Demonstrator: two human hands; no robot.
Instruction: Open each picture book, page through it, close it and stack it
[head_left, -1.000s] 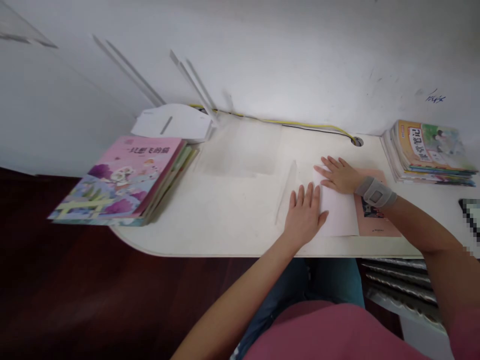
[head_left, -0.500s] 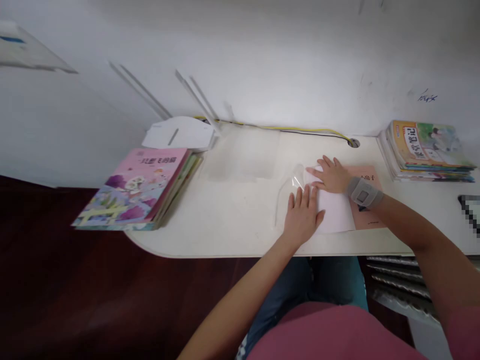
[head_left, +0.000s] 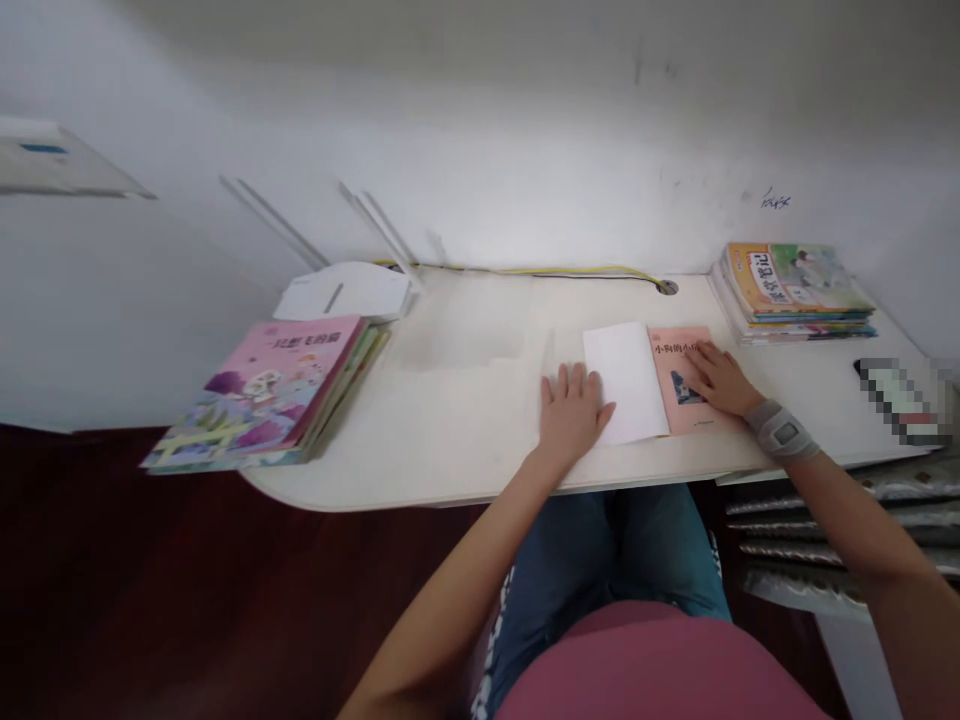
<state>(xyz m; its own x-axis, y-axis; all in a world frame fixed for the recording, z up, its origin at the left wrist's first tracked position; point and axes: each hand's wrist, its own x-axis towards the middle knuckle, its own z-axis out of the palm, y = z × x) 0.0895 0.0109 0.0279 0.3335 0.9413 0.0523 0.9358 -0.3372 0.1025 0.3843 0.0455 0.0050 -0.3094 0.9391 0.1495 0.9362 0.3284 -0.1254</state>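
Observation:
A thin pink book (head_left: pixel 679 385) lies on the white desk (head_left: pixel 450 440), with a white sheet or flap (head_left: pixel 624 382) spread over its left side. My left hand (head_left: pixel 568 412) lies flat, fingers stretched out, on the desk at the sheet's left edge. My right hand (head_left: pixel 712 380), with a grey band on the wrist, rests flat on the pink cover, fingers extended. A clear plastic film seems to lie under my left hand, hard to make out.
A stack of picture books with a pink top cover (head_left: pixel 274 390) overhangs the desk's left end. Another book stack (head_left: pixel 791 290) sits at the back right. A white lamp base (head_left: pixel 345 290) and a yellow cable (head_left: pixel 540 270) run along the wall. A blurred-out object (head_left: pixel 900 395) lies at right.
My right hand slid from the white sheet rightward onto the pink cover. My left hand moved slightly left off the sheet. The view shifted, so everything sits further left.

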